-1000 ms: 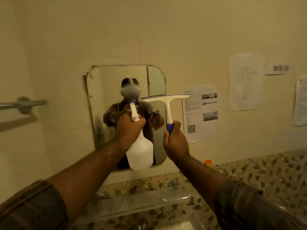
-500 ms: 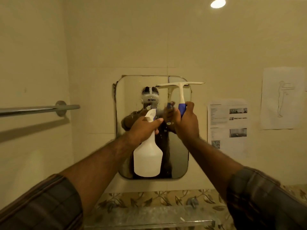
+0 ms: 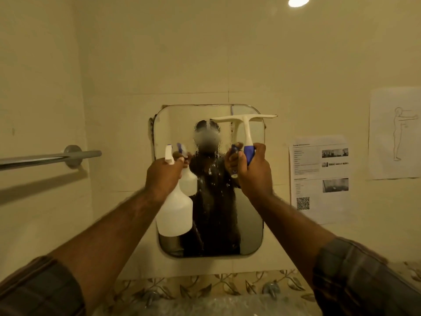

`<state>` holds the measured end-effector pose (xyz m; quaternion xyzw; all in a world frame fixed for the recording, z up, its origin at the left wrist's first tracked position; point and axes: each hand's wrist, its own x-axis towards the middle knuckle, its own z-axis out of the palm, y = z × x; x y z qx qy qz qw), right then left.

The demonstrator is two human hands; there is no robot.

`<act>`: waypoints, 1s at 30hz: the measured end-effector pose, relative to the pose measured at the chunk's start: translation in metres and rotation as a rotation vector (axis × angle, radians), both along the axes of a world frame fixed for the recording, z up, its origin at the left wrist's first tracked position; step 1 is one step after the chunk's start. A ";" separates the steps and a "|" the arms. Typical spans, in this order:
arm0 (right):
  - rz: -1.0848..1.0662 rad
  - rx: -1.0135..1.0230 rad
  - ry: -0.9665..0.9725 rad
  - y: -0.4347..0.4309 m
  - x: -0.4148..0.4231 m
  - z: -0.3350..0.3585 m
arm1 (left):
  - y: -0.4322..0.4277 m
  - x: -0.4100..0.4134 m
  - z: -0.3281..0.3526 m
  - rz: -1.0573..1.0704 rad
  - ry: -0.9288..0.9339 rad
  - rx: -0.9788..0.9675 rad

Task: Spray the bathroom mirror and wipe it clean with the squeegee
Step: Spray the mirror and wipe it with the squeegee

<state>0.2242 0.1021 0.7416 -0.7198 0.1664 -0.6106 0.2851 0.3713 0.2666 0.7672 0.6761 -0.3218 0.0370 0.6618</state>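
The left hand (image 3: 163, 173) has its fingers clamped on the neck of the spray bottle (image 3: 174, 215), light and slick plastic, best held there. The right hand (image 3: 254, 172) grips the squeegee (image 3: 245, 124) by its blue handle, its stiff blade near the wet, fragile mirror's (image 3: 250, 220) top edge.

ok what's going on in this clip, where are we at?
A person is cleaning a rounded rectangular wall mirror. The left hand grips a white plastic spray bottle aimed at the glass, and droplets already speckle its centre. The right hand holds a white squeegee with a blue handle upright near the mirror's top right corner. No wiped streak shows yet, so wiping looks not yet started.
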 end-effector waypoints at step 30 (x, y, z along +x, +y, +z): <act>-0.046 0.011 0.019 0.006 -0.010 -0.021 | -0.016 -0.063 -0.154 -0.241 0.019 0.241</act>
